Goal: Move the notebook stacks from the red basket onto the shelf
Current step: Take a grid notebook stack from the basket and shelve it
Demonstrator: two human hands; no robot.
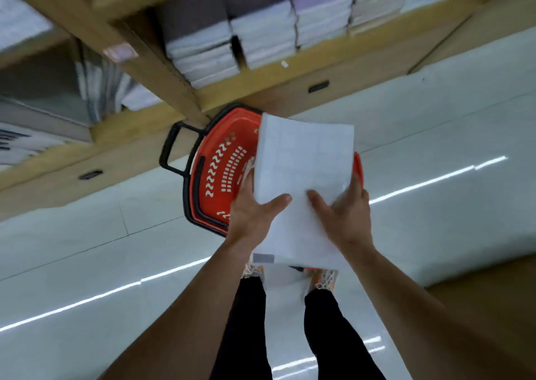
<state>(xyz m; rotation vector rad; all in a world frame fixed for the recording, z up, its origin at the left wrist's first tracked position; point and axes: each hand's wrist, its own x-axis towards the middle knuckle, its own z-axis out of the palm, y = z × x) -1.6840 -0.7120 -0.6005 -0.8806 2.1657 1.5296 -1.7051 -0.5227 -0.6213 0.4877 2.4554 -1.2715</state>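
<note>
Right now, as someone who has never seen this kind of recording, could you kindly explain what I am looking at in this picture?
There is no machine: one camera worn on a person's head looks down at their bare hands. The left hand and right hand grip a white stack of notebooks from either side, thumbs on top. It is held above a red basket standing on the pale floor. Ahead, a wooden shelf holds similar stacks. The person's legs and shoes show below.
</note>
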